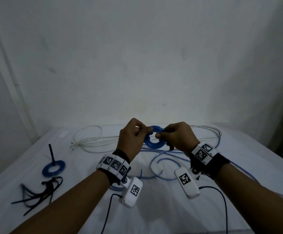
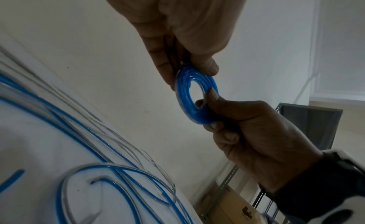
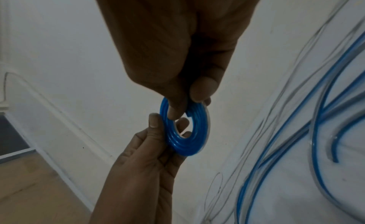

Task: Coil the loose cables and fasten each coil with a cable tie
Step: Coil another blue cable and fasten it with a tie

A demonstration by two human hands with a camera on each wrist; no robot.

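Both hands hold a small flat blue cable coil above the white table. My left hand pinches the coil's left edge with thumb and fingers. My right hand pinches the right edge. In the left wrist view the coil stands on edge between the left hand and the right hand. The right wrist view shows the coil, the right hand and the left hand. Loose blue cable trails on the table below. No tie shows on the held coil.
A second blue coil lies at the left with a black cable tie standing up from it. Several loose black ties lie nearer. A white cable sprawls along the back by the wall. A metal shelf stands beside the table.
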